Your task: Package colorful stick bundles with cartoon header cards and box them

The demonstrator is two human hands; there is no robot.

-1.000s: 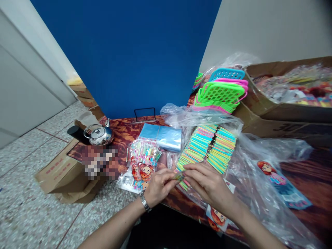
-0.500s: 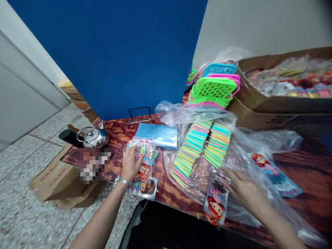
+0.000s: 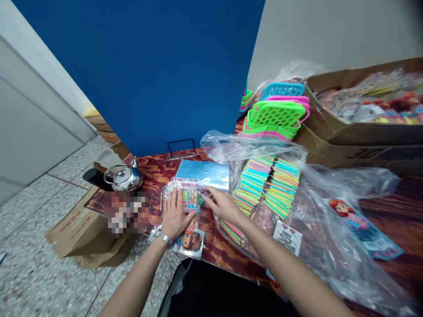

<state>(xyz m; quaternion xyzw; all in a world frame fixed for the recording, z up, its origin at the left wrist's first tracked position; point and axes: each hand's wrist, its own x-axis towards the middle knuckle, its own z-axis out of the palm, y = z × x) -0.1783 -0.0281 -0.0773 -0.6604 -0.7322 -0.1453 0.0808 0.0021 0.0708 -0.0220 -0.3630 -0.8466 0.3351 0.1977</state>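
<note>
My left hand (image 3: 175,216), with a metal watch on its wrist, lies flat with fingers spread on a pile of clear packets (image 3: 191,198) printed with a cartoon figure and holding colorful sticks. At the pile's right edge is my right hand (image 3: 220,203), its fingers bent and close together; whatever they may pinch is too small to make out. Behind the pile lies a stack of blue plastic sleeves (image 3: 206,173). Two rows of colorful thin sticks (image 3: 253,182) rest on clear plastic to the right. A printed card (image 3: 287,237) is partly behind my right forearm.
A steel kettle (image 3: 124,177) stands at the table's left end, above a brown paper bag (image 3: 79,224). Green, pink and blue baskets (image 3: 277,114) are stacked at the back, beside a carton (image 3: 370,132) of packets. Another cartoon sleeve (image 3: 366,229) lies far right.
My right hand has moved left from the cartoon packet near the sticks to the pile. My left hand now lies flatter on the pile. The view has shifted slightly.
</note>
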